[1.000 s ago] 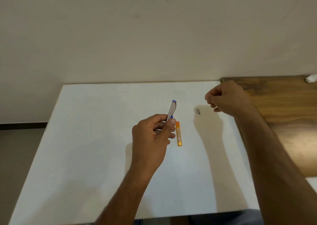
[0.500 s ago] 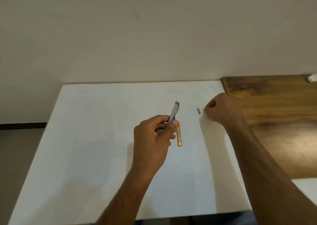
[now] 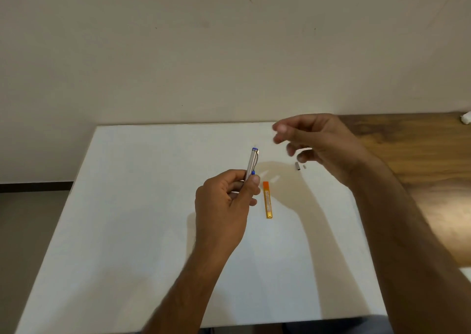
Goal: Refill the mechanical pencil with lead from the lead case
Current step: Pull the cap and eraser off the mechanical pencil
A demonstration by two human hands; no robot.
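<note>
My left hand [image 3: 224,206] grips a silver mechanical pencil [image 3: 251,164] with blue trim, its top end pointing up and away from me. An orange lead case [image 3: 268,200] lies flat on the white table [image 3: 127,219] just right of that hand. Two tiny parts rest further right: a dark grey cap [image 3: 297,166] and a small pale piece [image 3: 304,166] beside it. My right hand [image 3: 321,142] hovers above them, blurred, fingers spread and holding nothing.
A brown wooden surface [image 3: 420,160] adjoins the table on the right, with a small white object [image 3: 466,118] at its far edge. A plain wall stands behind the table. Grey floor shows at the left.
My right hand set a small pale piece down beside the grey cap, then lifted and opened its fingers. My left hand has kept the pencil nearly still.
</note>
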